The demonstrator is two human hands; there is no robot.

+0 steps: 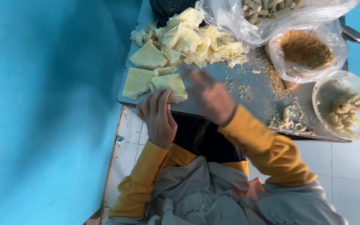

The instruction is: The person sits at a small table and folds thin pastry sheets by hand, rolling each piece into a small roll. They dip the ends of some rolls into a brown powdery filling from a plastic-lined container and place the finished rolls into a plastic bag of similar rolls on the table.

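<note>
Left hand (158, 116) flat, fingers together, fingertips pressing folded pale dough square (170, 86) at near edge of metal table (213, 77). Right hand (211, 96) blurred just right of square, state unclear. Dough pile (192, 39) behind square; crumb bag (307, 52), white bowl (344, 109) far right.

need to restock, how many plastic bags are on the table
2: a clear bag of pale strips at the top edge, and a bag of brown crumbs just below it. More may lie outside the view.

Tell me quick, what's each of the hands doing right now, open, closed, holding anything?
Left hand: open, fingers resting on a folded yellow wrapper at the table edge.
Right hand: blurred in motion over the table; cannot tell, nothing visibly held.
</note>
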